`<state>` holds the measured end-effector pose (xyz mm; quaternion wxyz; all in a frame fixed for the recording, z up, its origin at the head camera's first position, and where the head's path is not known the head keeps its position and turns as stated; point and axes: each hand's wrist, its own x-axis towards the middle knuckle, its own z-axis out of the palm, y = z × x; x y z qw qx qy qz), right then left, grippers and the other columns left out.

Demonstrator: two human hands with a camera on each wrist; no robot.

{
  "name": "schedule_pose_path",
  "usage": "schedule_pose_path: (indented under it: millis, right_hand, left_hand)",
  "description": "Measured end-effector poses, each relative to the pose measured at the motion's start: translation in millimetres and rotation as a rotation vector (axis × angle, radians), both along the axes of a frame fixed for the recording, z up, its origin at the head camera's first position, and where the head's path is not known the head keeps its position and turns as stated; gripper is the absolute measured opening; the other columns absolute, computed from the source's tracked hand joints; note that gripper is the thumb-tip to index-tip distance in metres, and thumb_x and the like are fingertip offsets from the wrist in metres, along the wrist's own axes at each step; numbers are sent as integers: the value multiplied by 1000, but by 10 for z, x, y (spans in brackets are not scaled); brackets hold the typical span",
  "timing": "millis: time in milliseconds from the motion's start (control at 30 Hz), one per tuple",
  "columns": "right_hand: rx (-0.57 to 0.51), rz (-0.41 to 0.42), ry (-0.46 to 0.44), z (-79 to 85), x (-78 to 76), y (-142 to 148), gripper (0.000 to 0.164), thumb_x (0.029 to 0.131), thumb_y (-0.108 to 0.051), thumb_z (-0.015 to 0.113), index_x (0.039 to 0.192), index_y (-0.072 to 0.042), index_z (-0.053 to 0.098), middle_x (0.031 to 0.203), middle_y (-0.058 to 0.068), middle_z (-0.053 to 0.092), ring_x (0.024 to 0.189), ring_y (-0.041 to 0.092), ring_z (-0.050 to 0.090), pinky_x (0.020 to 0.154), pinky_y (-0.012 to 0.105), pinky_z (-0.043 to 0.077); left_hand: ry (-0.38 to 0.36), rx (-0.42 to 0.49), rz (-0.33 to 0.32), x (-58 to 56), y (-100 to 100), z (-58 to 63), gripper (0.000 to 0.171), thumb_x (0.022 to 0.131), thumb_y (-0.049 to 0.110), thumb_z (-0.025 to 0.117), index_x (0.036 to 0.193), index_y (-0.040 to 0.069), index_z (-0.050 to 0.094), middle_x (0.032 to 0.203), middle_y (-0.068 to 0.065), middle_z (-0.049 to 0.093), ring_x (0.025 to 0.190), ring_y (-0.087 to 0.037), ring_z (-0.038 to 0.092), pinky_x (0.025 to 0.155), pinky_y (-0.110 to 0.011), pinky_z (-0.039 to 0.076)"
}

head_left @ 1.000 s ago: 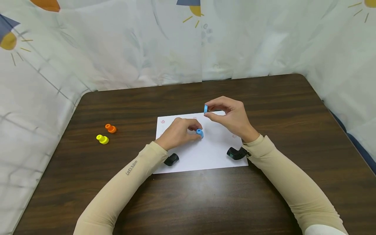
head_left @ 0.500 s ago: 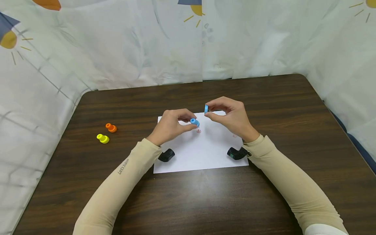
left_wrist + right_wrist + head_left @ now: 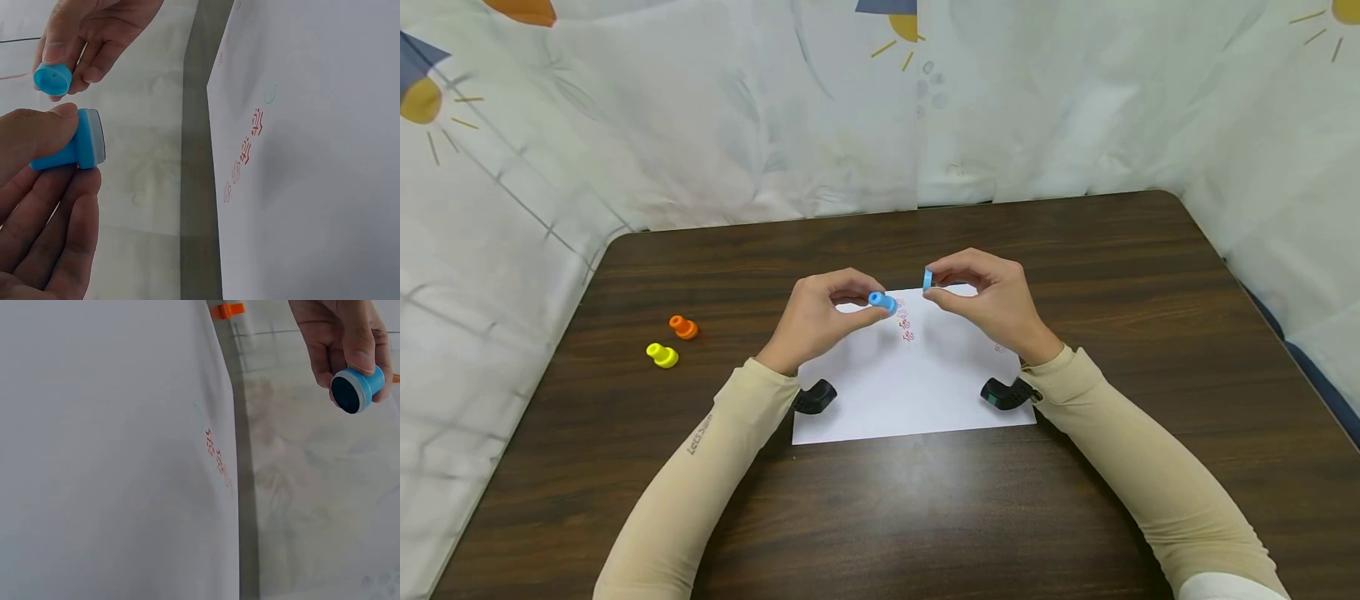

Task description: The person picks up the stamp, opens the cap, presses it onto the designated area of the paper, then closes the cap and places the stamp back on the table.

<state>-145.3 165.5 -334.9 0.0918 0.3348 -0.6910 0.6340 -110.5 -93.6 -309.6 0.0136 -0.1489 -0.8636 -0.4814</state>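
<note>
One blue stamp (image 3: 882, 302) and one blue cap (image 3: 928, 279), held apart above white paper (image 3: 917, 392)

The person's left grip (image 3: 816, 312) is clamped on the stamp, with the thumb on one side and fingers on the other. The stamp is in the air near the paper's far edge, somewhat left of that edge's middle. I suppose it is held by its blue body so that the printing face (image 3: 345, 395), which shows uncovered, is not touched by the fingers.

The right grip (image 3: 988, 296) pinches the cap between thumb and fingertips, also near the far edge, to the right of the stamp. In the left wrist view its hollow opening is visible. Holding it this way probably avoids putting it down on the counter (image 3: 1150, 275).

Below them, red marks (image 3: 245, 150) make a row from the paper's far edge inward, and a pale blue arc (image 3: 271, 101) lies in line after them. The paper lies around the middle of the counter, perhaps so that both arms can reach it comfortably.

Beyond the paper's left edge, toward the counter's left edge, an orange stamp (image 3: 682, 327) and a yellow stamp (image 3: 661, 356) seem to stand on their wide ends, maybe set aside to leave the paper free.
</note>
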Motion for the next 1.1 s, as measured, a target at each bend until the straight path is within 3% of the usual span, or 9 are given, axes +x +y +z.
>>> schedule_pose_path:
  millis: [200, 533, 1100]
  right_hand:
    - [14, -6, -7, -13, 5, -3, 33, 79, 11, 83, 110, 4, 75, 103, 9, 76, 92, 10, 73, 92, 25, 63]
    - [12, 12, -14, -35, 34, -48, 32, 78, 12, 82, 108, 4, 75, 101, 9, 76, 90, 12, 72, 90, 25, 63]
    - [45, 54, 1, -14, 100, -129, 34, 78, 11, 83, 110, 3, 75, 102, 17, 74, 91, 11, 72, 90, 26, 64]
  left_hand:
    - [-24, 90, 22, 16, -47, -17, 24, 84, 27, 88, 103, 18, 77, 102, -1, 78, 91, -12, 76, 96, -43, 64]
    - [4, 203, 17, 42, -115, -66, 25, 84, 19, 88, 105, 14, 77, 103, -2, 77, 94, -12, 75, 97, -25, 62]
    - [-42, 349, 0, 97, -63, -105, 26, 84, 10, 86, 108, 6, 75, 105, -1, 76, 94, -15, 76, 94, -28, 63]
